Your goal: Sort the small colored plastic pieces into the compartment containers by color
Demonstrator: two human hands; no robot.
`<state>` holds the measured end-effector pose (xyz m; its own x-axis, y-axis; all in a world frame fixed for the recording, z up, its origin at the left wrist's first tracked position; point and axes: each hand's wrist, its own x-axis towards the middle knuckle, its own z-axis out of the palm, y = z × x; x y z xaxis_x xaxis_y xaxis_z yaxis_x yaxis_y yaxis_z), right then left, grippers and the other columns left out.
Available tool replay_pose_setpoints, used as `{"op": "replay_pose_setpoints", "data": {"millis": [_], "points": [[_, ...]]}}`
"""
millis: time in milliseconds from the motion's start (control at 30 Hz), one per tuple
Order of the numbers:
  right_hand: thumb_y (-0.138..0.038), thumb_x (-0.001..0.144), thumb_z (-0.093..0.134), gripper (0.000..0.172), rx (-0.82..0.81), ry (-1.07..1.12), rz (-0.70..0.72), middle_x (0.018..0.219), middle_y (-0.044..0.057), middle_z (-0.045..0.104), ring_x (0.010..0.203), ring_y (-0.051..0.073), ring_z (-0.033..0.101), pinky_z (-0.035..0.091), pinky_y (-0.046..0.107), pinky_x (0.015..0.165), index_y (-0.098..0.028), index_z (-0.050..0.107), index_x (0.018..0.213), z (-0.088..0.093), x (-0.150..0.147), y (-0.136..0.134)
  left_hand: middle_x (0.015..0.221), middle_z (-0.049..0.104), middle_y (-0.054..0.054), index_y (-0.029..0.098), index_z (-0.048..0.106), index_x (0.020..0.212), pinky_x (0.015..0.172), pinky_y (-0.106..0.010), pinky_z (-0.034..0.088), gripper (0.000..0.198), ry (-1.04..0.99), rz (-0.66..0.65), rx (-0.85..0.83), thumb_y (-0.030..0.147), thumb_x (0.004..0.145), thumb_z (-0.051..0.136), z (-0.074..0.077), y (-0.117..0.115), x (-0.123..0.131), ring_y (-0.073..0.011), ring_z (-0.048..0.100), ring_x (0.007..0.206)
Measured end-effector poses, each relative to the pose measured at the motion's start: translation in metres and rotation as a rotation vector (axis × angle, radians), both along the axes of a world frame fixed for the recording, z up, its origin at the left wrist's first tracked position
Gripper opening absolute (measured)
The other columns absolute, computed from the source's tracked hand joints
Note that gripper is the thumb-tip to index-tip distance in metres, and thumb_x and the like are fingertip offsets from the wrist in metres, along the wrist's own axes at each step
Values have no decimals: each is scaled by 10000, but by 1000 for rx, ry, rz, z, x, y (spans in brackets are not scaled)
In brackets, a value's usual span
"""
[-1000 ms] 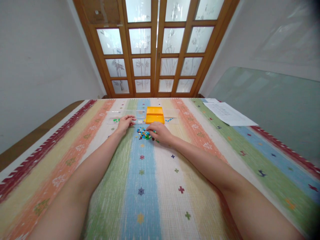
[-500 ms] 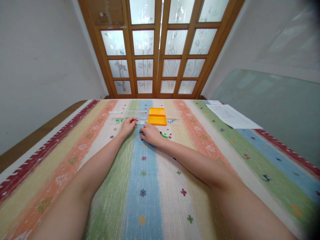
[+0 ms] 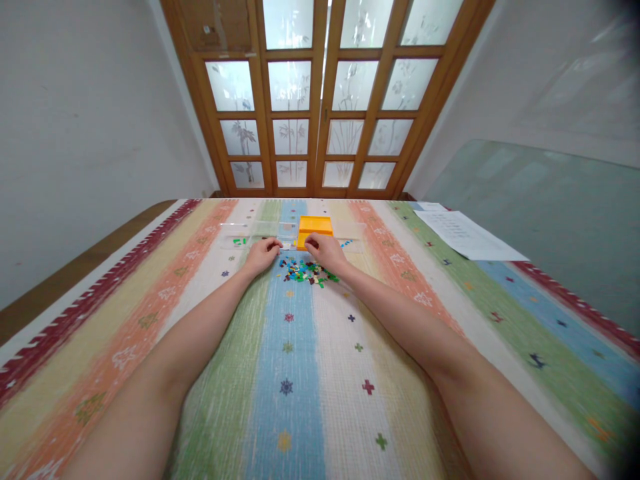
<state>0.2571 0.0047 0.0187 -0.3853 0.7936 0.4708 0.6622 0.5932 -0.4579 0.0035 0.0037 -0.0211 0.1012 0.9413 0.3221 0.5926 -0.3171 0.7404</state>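
Observation:
A pile of small mixed-colour plastic pieces [image 3: 303,272], mostly blue, green and dark red, lies on the striped cloth between and just nearer than my hands. My left hand [image 3: 263,257] rests at the near edge of a clear plastic tray [image 3: 273,229], fingers curled together; whatever they pinch is hidden. My right hand [image 3: 327,252] is over the near part of an open orange-yellow box [image 3: 315,221], thumb and fingers closed on something too small to make out. Green pieces [image 3: 240,241] sit in the left clear tray, and blue pieces [image 3: 347,244] are right of the box.
A second clear tray [image 3: 361,231] stands to the right of the box. White paper sheets [image 3: 465,235] lie at the table's right side. The patterned tablecloth [image 3: 287,413] spreads toward me. Beyond the table are wooden glazed doors [image 3: 323,157].
My right hand has moved from above the pile to the right and away from me, over the yellow box, uncovering the pile. My left hand has hardly moved.

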Motion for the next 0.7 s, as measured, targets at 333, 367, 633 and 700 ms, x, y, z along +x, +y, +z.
{"op": "replay_pose_setpoints", "data": {"millis": [333, 367, 633, 700], "points": [[-222, 940, 582, 149, 134, 122, -132, 973, 74, 742, 911, 229, 639, 469, 340, 862, -204, 721, 991, -21, 70, 30, 582, 506, 41, 172, 764, 902, 579, -256, 280, 269, 322, -396, -65, 403, 881, 628, 36, -24, 2, -117, 424, 565], [-221, 939, 580, 154, 129, 123, -145, 973, 75, 744, 908, 230, 643, 473, 342, 859, -204, 724, 991, -24, 70, 33, 587, 514, 39, 175, 765, 899, 580, -257, 277, 268, 347, -414, -67, 407, 881, 631, 38, -26, 3, -117, 427, 566], [-187, 942, 557, 228, 101, 99, -111, 1083, 91, 775, 993, 247, 683, 510, 380, 936, -206, 754, 1055, -34, 63, 38, 636, 583, 14, 188, 744, 872, 589, -269, 266, 260, 485, -427, -41, 422, 890, 633, 43, -34, 12, -133, 471, 583], [-165, 934, 549, 261, 108, 102, -102, 1112, 98, 773, 1027, 255, 684, 513, 394, 962, -206, 754, 1092, -33, 62, 37, 632, 582, 13, 189, 737, 861, 590, -270, 265, 250, 490, -424, -39, 413, 891, 630, 42, -33, 12, -133, 466, 581]]}}
